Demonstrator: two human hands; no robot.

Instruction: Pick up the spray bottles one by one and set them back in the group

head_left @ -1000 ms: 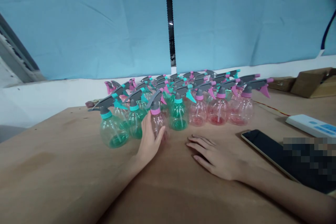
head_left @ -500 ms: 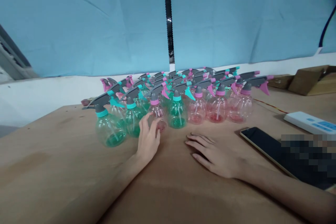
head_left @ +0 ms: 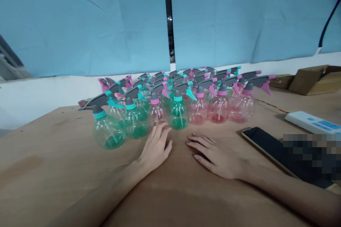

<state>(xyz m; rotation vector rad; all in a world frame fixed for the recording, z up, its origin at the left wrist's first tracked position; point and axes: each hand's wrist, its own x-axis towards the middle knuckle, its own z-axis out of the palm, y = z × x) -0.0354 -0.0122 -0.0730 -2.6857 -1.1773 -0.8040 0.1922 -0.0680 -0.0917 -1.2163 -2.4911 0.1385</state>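
Note:
My left hand is open on the wooden table, fingers loosely bent and holding nothing. Its fingertips lie just in front of a pink spray bottle; whether they touch it I cannot tell. Flat on the tabletop to the right rests my right hand, open, with its fingers stretched toward the left. Beyond both hands stand several round clear spray bottles with grey trigger heads. A green one is nearest the gap between the hands, another green one stands at the front left, and a pink one is farther right.
A dark phone lies right of my right hand, partly under a blurred patch. Behind it are a white power strip and an open cardboard box. Blue cloth covers the wall behind the bottles.
My left hand has come away from the side of the pink bottle, moving right and down onto the table. My right hand stays in place; the view has shifted slightly.

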